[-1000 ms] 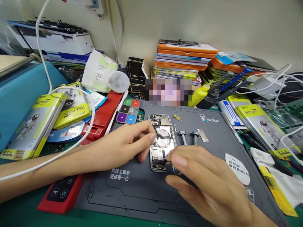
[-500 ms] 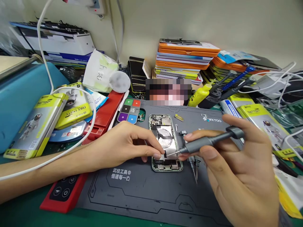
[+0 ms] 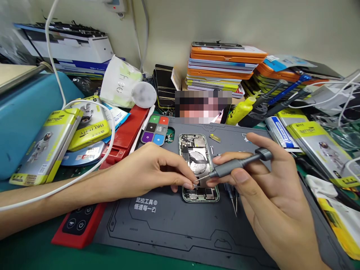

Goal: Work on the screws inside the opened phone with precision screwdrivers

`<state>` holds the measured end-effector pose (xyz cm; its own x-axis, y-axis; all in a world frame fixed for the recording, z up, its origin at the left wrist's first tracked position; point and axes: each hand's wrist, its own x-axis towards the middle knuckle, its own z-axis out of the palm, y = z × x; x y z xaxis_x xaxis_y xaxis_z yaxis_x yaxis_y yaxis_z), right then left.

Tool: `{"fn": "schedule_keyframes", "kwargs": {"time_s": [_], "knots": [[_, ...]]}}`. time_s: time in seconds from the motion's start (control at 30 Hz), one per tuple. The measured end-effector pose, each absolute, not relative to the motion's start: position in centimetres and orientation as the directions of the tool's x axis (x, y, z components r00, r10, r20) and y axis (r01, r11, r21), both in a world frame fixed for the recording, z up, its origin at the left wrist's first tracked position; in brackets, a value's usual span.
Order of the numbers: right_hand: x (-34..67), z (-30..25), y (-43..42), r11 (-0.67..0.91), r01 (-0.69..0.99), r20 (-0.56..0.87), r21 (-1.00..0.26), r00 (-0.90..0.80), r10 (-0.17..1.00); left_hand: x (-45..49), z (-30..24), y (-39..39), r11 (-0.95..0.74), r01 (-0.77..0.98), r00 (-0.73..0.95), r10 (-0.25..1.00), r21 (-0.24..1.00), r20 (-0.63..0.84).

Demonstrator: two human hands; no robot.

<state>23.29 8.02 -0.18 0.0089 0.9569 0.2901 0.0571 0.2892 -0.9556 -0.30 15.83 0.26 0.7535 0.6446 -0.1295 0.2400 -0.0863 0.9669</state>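
An opened smartphone lies on the grey work mat, its inner parts and a round silver coil area exposed. My right hand grips a grey precision screwdriver, with the index finger near its cap and the thin tip pointing left. That tip meets the fingertips of my left hand above the phone's lower half. Thumb and finger of the left hand are pinched together; whatever lies between them is too small to make out. More screwdriver tips show on the mat, partly hidden behind my right hand.
A colored screw tray sits beyond my left hand, near a red tool. Battery boxes flank both sides. A yellow bottle and stacked orange cases stand behind. A white cable crosses my left forearm.
My right hand and the screwdriver have moved left, bringing the tip to my left fingertips. The left hand keeps its pinch over the phone. The view has shifted slightly.
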Motion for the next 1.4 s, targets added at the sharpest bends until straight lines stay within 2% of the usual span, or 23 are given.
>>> {"fn": "schedule_keyframes", "kwargs": {"time_s": [0.53, 0.77, 1.0, 1.2, 1.4], "knots": [[23.22, -0.24, 8.25, 0.293, 0.066, 0.293, -0.954, -0.016, 0.956, -0.19, 0.15, 15.88, -0.014, 0.22, 0.751, 0.64, 0.976, -0.16], [23.39, -0.36, 8.24, 0.268, 0.035, 0.266, -0.963, -0.047, 0.963, -0.33, 0.09, 15.68, -0.036, 0.216, 0.76, 0.633, 0.976, -0.145], [23.4, -0.15, 8.22, 0.171, -0.008, 0.171, -0.985, -0.046, 0.984, -0.41, 0.13, 15.72, -0.074, 0.225, 0.771, 0.623, 0.972, -0.131], [23.45, -0.3, 8.1, 0.201, -0.013, 0.201, -0.98, -0.03, 0.979, -0.34, 0.19, 15.81, -0.062, 0.213, 0.773, 0.621, 0.975, -0.13], [23.75, -0.32, 8.05, 0.071, -0.029, 0.071, -0.997, 0.0, 0.997, -0.3, -0.04, 15.89, -0.061, 0.171, 0.785, 0.611, 0.983, -0.098]]}}
